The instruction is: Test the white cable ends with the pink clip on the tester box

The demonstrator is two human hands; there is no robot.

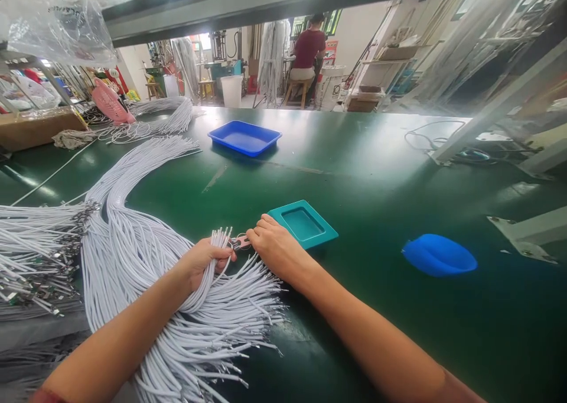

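while the white cable bunch (220, 237) sits gripped in the left hand (202, 260), tips toward twelve o'clock, a pinch close below the ends should steady the strands, with the pink-handled pliers (241, 242) held square. the right hand (275, 244) wraps the pliers, forearm from four o'clock; the left one's comes from eight. a teal tray (328, 235) lies at the bunch's three o'clock on the bench (363, 196).

Both hands bare, left (208, 258) and right (272, 240). Forearms bare too, left forearm (128, 326) and right forearm (354, 314), widening from narrow wrists toward elbows. Dark red sleeve edge (46, 397) at 8 o'clock, only a sliver in view. Darker reddish patch (460, 389) at 4 o'clock, at the frame's bottom; sleeve or shadow, can't tell. Fingers slim, nail detail too small to read.
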